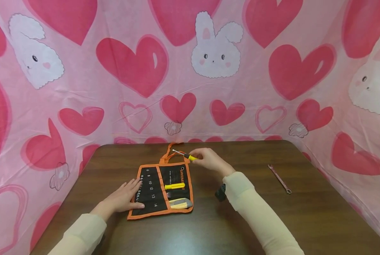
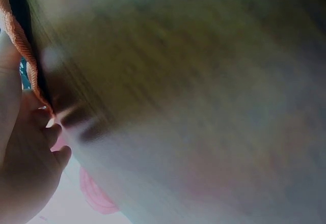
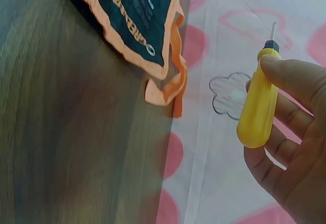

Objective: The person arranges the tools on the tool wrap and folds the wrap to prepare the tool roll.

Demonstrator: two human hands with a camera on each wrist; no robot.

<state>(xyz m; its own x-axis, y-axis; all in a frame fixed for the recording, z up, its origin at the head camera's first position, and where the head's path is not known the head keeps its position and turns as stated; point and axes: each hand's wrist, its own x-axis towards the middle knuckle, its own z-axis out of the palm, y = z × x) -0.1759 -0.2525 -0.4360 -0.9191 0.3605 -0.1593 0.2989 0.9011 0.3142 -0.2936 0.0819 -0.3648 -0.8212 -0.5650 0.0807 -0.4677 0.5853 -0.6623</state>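
A black tool pouch (image 1: 149, 209) with orange trim and printed numbers lies spread on the table. My left hand (image 1: 123, 198) rests on its left edge, fingers extended; in the left wrist view that hand (image 2: 30, 147) lies along the orange border. Above the pouch's upper right corner, my right hand (image 1: 209, 160) holds a yellow-handled screwdriver (image 1: 192, 157), its metal shaft pointing left. The right wrist view shows the thumb and fingers gripping the yellow handle (image 3: 259, 107). A second yellow handle (image 1: 174, 186) and a pale yellow utility knife (image 1: 180, 203) sit in the pouch's right pockets.
A metal wrench (image 1: 279, 179) lies on the right side of the brown wooden table (image 1: 222, 226). Orange tie straps (image 1: 166, 153) trail from the pouch's top edge toward the table's back. A pink cloth (image 1: 183, 85) with hearts and rabbits hangs behind and at both sides.
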